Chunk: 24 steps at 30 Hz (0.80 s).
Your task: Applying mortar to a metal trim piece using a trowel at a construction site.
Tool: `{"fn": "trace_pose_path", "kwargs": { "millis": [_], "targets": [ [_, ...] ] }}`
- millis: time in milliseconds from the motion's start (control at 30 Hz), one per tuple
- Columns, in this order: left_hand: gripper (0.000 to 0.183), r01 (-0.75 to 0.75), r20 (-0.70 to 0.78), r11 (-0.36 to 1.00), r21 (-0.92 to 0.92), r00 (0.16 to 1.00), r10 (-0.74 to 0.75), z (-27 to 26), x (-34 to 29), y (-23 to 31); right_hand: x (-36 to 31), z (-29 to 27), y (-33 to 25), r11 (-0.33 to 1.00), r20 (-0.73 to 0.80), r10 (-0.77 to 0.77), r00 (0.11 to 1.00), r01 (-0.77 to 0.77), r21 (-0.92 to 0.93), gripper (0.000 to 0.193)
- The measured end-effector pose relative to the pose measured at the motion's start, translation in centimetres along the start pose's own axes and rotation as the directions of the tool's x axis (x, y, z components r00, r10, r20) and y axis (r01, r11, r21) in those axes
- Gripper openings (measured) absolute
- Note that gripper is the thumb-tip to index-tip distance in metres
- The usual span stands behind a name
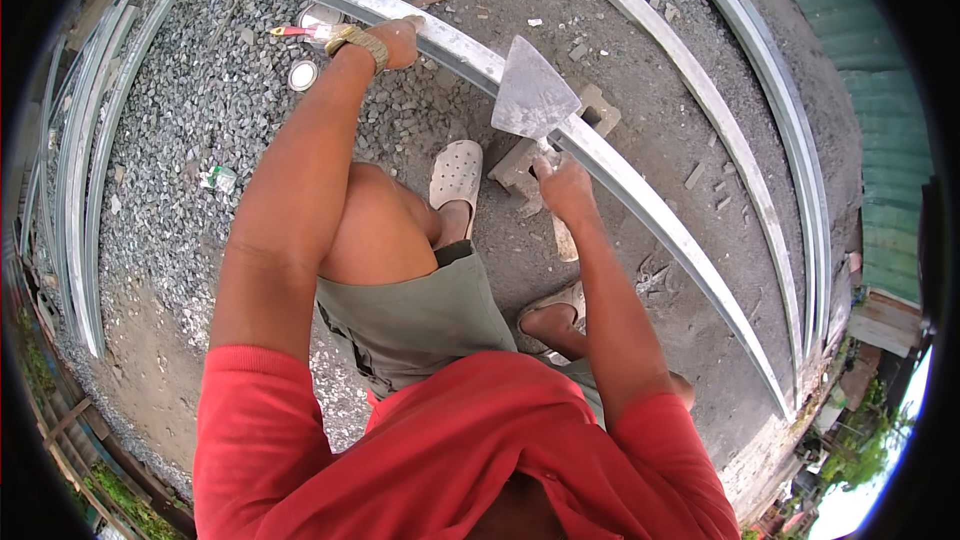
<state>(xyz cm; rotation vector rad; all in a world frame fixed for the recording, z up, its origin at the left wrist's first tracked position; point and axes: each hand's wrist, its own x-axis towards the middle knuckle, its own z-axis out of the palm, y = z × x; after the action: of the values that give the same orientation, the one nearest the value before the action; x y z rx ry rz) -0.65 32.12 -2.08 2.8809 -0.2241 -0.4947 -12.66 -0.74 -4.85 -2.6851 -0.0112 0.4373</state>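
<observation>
A long, pale grey metal channel (655, 210) runs from the upper left to the lower right in front of me. My left hand (400, 43), with a woven band at its wrist, is closed on the channel's near edge toward its far left end. In my right hand (566, 188) is the handle of a trowel (535, 90). The trowel's grey, roughly triangular blade lies over the channel's top face and points away from me. Whether the blade presses on the metal, I cannot tell. A hollow concrete block (518, 168) sits beneath the channel, near my right hand.
An open can (320, 18) with a red-handled paintbrush (291, 31) stands on the gravel beside my left wrist, near a round lid (302, 75). More metal channels (700, 90) lie to the right, others (85, 170) at far left. A green corrugated sheet (885, 140) borders the right.
</observation>
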Motion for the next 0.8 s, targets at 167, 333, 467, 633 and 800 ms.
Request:
{"fn": "trace_pose_path", "kwargs": {
  "millis": [167,333,467,633,800],
  "targets": [
    [0.068,-0.001,-0.041,1.000,-0.013,0.999,0.000,-1.0,-0.7,0.8,-7.1,-3.8,7.1,0.857,0.155,0.323,0.934,-0.358,0.372,0.053],
    [0.049,0.074,0.030,0.997,-0.018,0.997,-0.073,-2.7,-1.2,2.4,-3.6,-2.3,4.3,0.958,0.151,0.211,0.966,-0.236,0.166,0.053],
    [0.050,0.033,-0.009,0.999,-0.010,0.999,-0.033,-1.0,0.7,2.3,0.3,0.4,-2.1,0.989,0.049,0.130,0.990,-0.134,0.069,0.055],
    [0.060,0.028,-0.045,1.000,0.014,0.999,-0.027,0.1,0.3,0.3,-2.5,0.0,2.1,0.997,-0.102,0.083,0.991,-0.083,0.007,0.052],
    [0.059,0.052,-0.002,0.998,-0.033,0.999,-0.052,-2.8,-0.8,2.7,-9.3,-1.9,12.0,0.984,-0.181,0.167,0.969,-0.175,-0.031,0.048]
  ]
}}
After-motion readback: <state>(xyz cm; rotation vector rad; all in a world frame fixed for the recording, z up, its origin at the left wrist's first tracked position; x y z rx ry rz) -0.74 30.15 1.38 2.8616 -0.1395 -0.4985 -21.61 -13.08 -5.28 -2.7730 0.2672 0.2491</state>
